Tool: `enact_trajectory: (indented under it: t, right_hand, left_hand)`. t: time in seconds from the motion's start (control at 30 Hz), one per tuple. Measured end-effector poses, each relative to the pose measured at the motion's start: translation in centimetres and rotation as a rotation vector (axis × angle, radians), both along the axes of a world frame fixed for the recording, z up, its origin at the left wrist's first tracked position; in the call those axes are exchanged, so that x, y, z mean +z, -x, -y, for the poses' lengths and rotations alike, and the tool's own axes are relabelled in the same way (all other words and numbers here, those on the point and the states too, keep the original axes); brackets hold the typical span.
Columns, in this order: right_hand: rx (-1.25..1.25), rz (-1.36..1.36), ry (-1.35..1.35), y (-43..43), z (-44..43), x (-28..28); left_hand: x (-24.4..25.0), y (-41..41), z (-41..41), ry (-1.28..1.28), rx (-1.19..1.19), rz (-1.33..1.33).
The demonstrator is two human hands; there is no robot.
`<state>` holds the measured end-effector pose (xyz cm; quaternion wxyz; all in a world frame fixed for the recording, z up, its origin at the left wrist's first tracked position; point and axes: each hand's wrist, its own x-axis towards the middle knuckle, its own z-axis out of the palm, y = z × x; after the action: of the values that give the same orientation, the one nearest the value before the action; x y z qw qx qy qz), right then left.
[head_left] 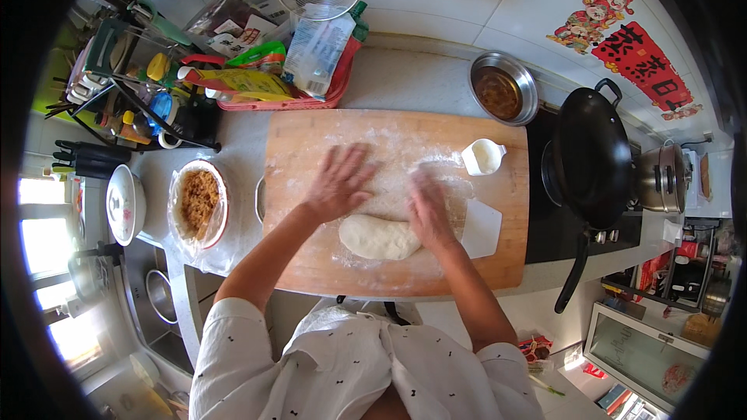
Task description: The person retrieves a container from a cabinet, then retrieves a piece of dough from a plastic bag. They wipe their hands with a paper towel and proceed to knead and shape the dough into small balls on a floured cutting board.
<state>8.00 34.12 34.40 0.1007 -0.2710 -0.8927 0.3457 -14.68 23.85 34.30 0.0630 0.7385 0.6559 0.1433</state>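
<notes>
A smooth oblong lump of white dough (378, 237) lies near the front of a wooden board (309, 256) dusted with flour. My left hand (343, 184) is spread flat, palm down, over the floured wood just behind the dough, and holds nothing. Blurred by motion, my right hand (429, 204) is at the dough's right end; its finger positions are unclear, and whether it touches the dough I cannot tell. A white plastic dough scraper (482, 228) rests to its right. Behind the scraper stands a small white cup (484, 157) with white powder inside.
Left of the board is a bowl of brown crumbly filling (200, 201) in plastic wrap. A red basket of packets (280, 102) and a steel bowl of brown liquid (501, 90) stand behind. A black wok (592, 157) sits on the cooktop at right, its handle jutting over the counter edge.
</notes>
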Motion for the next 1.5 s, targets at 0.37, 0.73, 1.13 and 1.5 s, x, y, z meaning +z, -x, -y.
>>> enact_trajectory:
  t: [0.37, 0.73, 1.13, 1.5]
  right_hand:
    - [0.077, -0.114, -0.129, 2.2, 0.1, 0.5]
    - [-0.244, -0.167, -0.289, 2.1, 7.4, 1.3]
    - [-0.274, -0.125, -0.082, 10.0, -4.7, 1.3]
    - [-0.321, -0.223, -0.304, 5.0, 3.5, 0.6]
  left_hand:
    - [-0.4, -2.2, -2.0, -0.048, -0.054, 0.426]
    - [0.8, -10.7, 4.5, -0.205, 0.445, 0.208]
    - [1.6, -2.4, -8.6, -0.613, 0.531, 0.039]
    - [1.2, -8.1, 0.0, -0.319, 0.453, 0.145]
